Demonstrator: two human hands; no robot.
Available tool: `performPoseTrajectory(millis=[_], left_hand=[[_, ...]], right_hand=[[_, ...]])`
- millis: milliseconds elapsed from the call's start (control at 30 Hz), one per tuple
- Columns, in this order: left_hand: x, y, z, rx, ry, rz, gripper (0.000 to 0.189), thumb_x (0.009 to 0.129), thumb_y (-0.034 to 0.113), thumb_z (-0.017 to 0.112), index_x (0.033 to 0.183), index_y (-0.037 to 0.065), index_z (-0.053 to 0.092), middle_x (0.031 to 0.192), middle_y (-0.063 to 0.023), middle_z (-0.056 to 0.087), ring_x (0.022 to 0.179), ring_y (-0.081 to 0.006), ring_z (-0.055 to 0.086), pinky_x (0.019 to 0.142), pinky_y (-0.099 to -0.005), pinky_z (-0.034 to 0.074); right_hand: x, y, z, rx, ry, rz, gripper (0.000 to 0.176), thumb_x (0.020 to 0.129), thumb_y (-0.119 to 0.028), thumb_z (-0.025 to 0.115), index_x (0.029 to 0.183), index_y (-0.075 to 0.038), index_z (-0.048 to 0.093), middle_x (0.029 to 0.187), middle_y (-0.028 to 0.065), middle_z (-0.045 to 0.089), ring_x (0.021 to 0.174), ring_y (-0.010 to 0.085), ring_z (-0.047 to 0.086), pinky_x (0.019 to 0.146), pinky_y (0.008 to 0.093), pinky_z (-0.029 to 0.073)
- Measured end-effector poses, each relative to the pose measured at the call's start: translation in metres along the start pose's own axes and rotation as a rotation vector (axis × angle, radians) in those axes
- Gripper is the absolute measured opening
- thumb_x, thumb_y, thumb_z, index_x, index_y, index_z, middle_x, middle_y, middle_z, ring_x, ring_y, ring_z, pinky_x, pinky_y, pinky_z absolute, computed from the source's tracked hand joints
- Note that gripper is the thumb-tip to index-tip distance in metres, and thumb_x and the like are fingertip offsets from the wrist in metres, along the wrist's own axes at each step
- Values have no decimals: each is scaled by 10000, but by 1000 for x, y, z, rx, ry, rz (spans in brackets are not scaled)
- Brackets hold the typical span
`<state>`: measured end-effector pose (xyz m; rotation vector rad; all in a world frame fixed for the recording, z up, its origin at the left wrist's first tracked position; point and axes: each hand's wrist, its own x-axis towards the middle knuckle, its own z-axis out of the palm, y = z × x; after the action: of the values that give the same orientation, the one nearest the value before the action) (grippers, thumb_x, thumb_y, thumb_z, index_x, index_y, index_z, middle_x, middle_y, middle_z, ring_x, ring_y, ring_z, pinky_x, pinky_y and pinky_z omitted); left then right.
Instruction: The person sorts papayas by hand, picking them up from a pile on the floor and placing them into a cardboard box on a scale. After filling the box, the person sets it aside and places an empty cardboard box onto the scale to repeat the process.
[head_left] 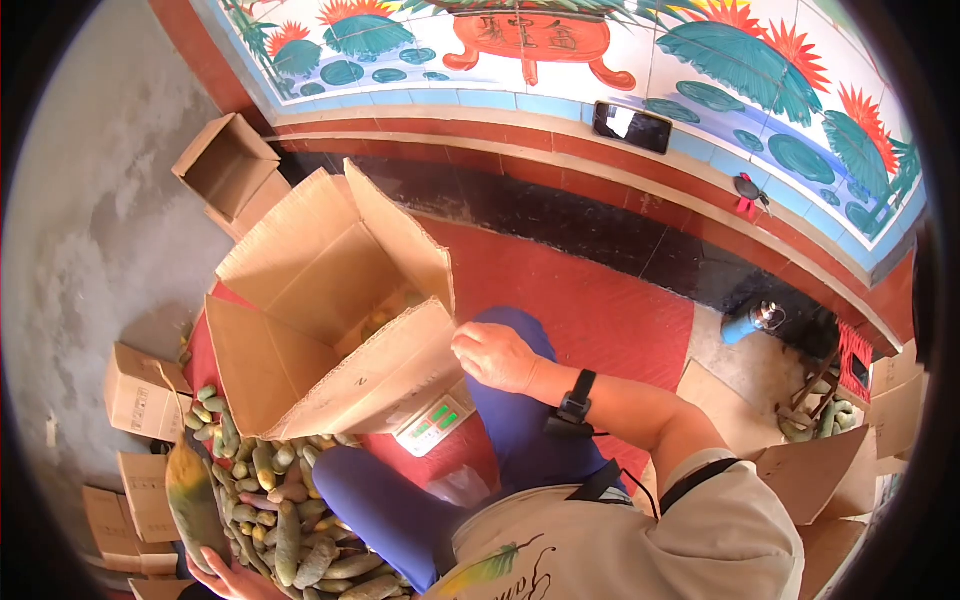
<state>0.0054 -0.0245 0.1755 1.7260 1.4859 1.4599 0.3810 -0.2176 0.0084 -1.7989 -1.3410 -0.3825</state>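
Observation:
My left hand point(235, 578) is at the bottom left, fingers spread, by the lower end of a long yellow-green gourd point(192, 492). Right beside it lies a pile of small cucumber-like vegetables point(288, 535), green, yellow and brownish. My right hand point(497, 356) is over my bent knee, close to the flap of a large cardboard box point(400, 355). Its fingers are curled in, and whether anything is inside them is hidden. The box stands with its flaps up and has a few vegetables point(378, 322) at its bottom. A digital scale point(432, 428) with green displays shows below the box.
Smaller cartons point(148, 392) line the grey wall at left, and another open box point(228, 170) stands behind. A phone point(632, 128) leans on the tiled ledge. A blue bottle point(745, 323) and a cardboard box point(822, 470) are at right. Red matting point(590, 290) covers the floor.

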Motion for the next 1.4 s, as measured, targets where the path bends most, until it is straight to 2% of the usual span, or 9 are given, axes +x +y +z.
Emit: performPoseTrajectory(millis=[67,133,200,333,633,900,1000,1067,1400], left_hand=[[7,13,18,-20,-66,69,660,899,372,530,1332,-70,302,1315,-277,374,1136,-362,437,949,-446,362],[15,15,48,-424,-139,196,428,812,161,623,1165,-18,458,1100,-160,512,912,-251,555,787,-374,509],[12,29,71,-289,-311,279,390,894,169,512,1233,-6,434,1191,-165,474,1062,-249,478,934,-360,389],[17,38,124,-178,-469,422,406,783,29,585,1177,6,488,1127,-129,515,1024,-236,499,916,-351,397],[1,42,206,145,-789,557,313,753,35,624,1053,-23,557,963,-174,592,896,-267,586,827,-345,447],[-8,43,202,19,-765,619,198,831,56,560,1009,-30,573,958,-180,605,806,-259,641,715,-344,501],[-12,45,199,65,-739,631,195,837,69,555,1003,-32,572,972,-183,601,848,-292,626,752,-366,490],[-12,42,198,82,-670,838,198,833,80,557,998,-29,572,994,-188,595,913,-335,593,807,-397,467],[-16,41,197,94,-672,863,196,828,97,550,982,-21,578,1030,-191,594,956,-364,566,837,-420,449]], right_hand=[[-1,1,1,12,16,-4,97,736,-47,608,811,-58,548,850,80,555,722,277,579,621,366,490],[0,1,1,13,41,-13,87,731,-51,596,783,-54,526,815,88,524,703,277,566,605,372,483],[-1,1,2,11,60,-22,85,727,-55,583,756,-50,503,780,97,493,684,278,552,590,379,475],[-2,3,1,29,82,-33,82,737,-49,578,752,-49,497,775,99,488,676,277,543,583,381,463],[-5,4,0,30,76,-16,72,754,-64,570,759,-46,501,774,105,481,686,284,536,594,383,459],[-1,3,0,29,-21,23,72,780,-76,569,840,-50,541,858,94,545,757,289,568,647,378,477],[1,0,1,50,56,-17,70,757,-71,569,774,-45,507,788,103,492,703,288,544,599,389,461],[0,0,3,31,48,-10,66,756,-65,570,778,-45,511,797,101,500,708,284,548,603,386,464],[-2,2,5,14,-9,8,85,765,-64,590,837,-49,548,858,89,554,745,288,573,646,377,483]])
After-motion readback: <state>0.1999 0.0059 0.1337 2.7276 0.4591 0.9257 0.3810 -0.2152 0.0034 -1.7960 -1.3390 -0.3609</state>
